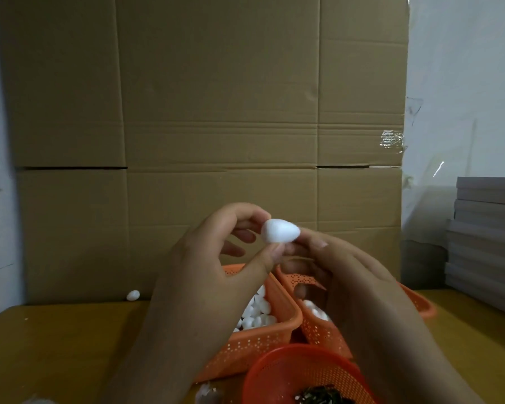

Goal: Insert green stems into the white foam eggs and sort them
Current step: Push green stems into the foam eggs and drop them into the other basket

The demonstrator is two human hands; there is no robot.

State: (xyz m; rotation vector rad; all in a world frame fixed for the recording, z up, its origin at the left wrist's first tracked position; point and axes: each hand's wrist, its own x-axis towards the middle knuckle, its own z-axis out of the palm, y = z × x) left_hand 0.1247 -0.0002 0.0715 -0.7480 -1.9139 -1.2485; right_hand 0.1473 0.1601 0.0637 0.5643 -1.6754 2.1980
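White foam, an egg [280, 231], sits pinched between the thumb and curled fingers of my left hand [216, 258], raised above the baskets with its narrow end pointing toward my right hand [341, 272]. My right fingertips [309, 243] meet that narrow end; the fingers are curled in a pinching grip there, though I cannot tell whether a stem is between them. Below my hands, on the brown table [56, 345], stand two orange perforated baskets side by side and touching: the left basket [260, 342] holds a heap of loose white eggs [257, 313], and the right basket [324, 333] shows a few more white eggs, mostly hidden under my right wrist. Nearer to me is a round red mesh basket [298, 371] with a dark, blurred pile in it [321, 395]. One stray egg [133, 295] lies on the table at the foot of the big cardboard box [210, 112] that stands behind everything. Grey flat boards [487, 228] are stacked at the far right.
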